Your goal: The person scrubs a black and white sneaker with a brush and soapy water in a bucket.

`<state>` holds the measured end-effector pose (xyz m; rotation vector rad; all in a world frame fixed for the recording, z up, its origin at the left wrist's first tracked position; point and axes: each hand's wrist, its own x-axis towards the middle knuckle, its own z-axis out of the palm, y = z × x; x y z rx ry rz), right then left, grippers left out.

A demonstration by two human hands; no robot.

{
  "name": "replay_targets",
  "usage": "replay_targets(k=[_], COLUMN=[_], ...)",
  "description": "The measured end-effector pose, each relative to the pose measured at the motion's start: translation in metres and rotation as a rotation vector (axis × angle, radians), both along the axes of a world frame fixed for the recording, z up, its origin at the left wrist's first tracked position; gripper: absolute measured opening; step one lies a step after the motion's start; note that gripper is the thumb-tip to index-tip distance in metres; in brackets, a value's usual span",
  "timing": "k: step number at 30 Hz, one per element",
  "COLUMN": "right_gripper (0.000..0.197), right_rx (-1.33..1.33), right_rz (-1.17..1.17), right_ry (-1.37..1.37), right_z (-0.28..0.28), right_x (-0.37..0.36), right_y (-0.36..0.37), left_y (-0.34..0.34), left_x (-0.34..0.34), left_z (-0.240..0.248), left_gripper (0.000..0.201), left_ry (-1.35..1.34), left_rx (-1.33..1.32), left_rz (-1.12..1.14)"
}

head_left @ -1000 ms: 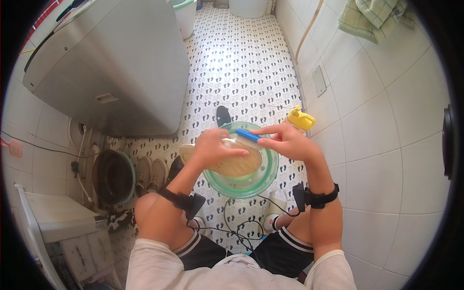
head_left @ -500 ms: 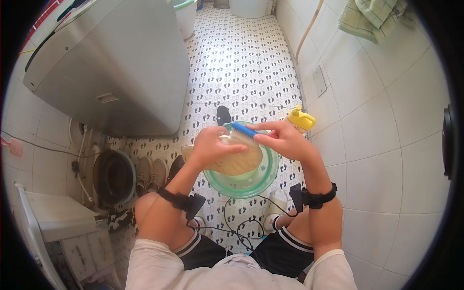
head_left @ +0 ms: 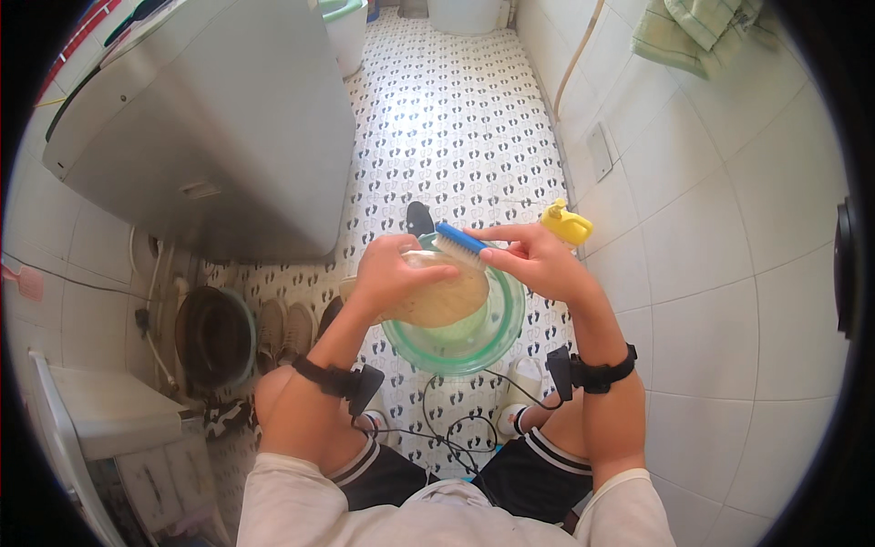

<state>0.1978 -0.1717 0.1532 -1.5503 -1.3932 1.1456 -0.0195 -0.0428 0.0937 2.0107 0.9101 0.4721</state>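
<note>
A shoe with a pale tan sole (head_left: 445, 304) is tilted above a green translucent basin (head_left: 456, 367), its sole facing up. My left hand (head_left: 392, 276) is closed round the shoe's side, the thumb lying across the sole. In my right hand (head_left: 538, 266) is a blue-backed scrub brush (head_left: 462, 240), pinched between thumb and fingers. Its white bristles face down at the shoe's far edge; my hands hide part of that contact. Pale green liquid shows in the basin.
A yellow jug (head_left: 567, 224) stands by the right tiled wall. The black shoe (head_left: 419, 219) lies just beyond the basin. To the left are several shoes (head_left: 284, 330), a dark basin (head_left: 215, 337) and a large grey appliance (head_left: 219, 137). Black cables (head_left: 451, 442) loop between my feet.
The brush has shifted slightly up and left along the shoe's edge. The shoe has moved a little left with my left hand. Both hands keep their hold.
</note>
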Motion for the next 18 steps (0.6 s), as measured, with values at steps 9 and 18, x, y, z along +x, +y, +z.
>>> replay_targets(k=[9, 18], right_gripper=[0.037, 0.039], right_rx=[0.07, 0.007], right_rz=[-0.059, -0.09], right_ry=[-0.022, 0.06], right_z=[-0.001, 0.006], right_x=[-0.003, 0.0], right_y=[-0.007, -0.011], left_y=[-0.007, 0.003], left_x=[0.003, -0.003], left_z=[0.005, 0.006], left_gripper=[0.042, 0.039], left_ry=[-0.05, -0.149], left_rx=[-0.061, -0.227], left_rz=[0.026, 0.087])
